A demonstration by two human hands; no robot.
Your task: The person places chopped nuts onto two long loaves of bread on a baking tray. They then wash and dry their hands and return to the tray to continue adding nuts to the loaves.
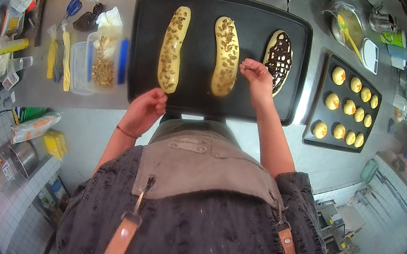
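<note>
Three long dough loaves lie on a black baking tray (191, 104). The left loaf (172, 48) and the middle loaf (225, 58) bear brown nut pieces; the right loaf (278, 61) has a dark chocolate-like lattice. My right hand (256, 74) is between the middle and right loaves, its fingertips pinched on a small brown piece, seemingly nut. At the lower end of the left loaf is my left hand (152, 102), fingers curled together; whether it holds anything is hidden. Left of the tray, an open plastic container (105, 62) holds chopped nuts and a white wrapping.
A second tray (310, 132) with several small round doughs stands at the right. Blue-handled scissors (73, 6), piping bags (65, 62) and a black bag (85, 21) lie at the left. A metal bowl (348, 26) with a yellow spatula and a white scale (370, 56) stand back right.
</note>
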